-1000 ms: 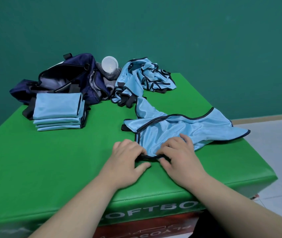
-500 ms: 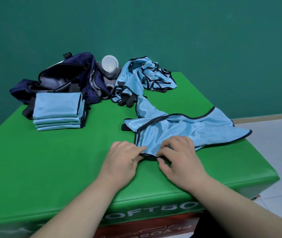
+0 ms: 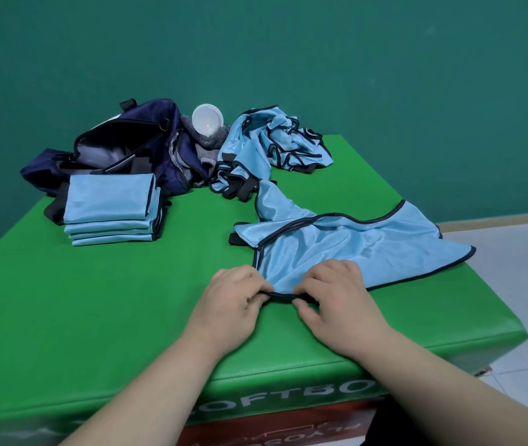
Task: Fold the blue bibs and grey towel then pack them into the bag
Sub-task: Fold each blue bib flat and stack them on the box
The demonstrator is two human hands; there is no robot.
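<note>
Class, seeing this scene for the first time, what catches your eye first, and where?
Front and centre, the left hand and right hand pinch the near edge of a blue bib spread on the green mat. At the back left, a stack of folded bibs lies before the open navy bag, with a crumpled bib pile to its right.

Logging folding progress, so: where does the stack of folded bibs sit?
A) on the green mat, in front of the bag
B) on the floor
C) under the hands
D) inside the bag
A: the folded bibs lie stacked on the mat in front of the open bag, not in it.
</note>
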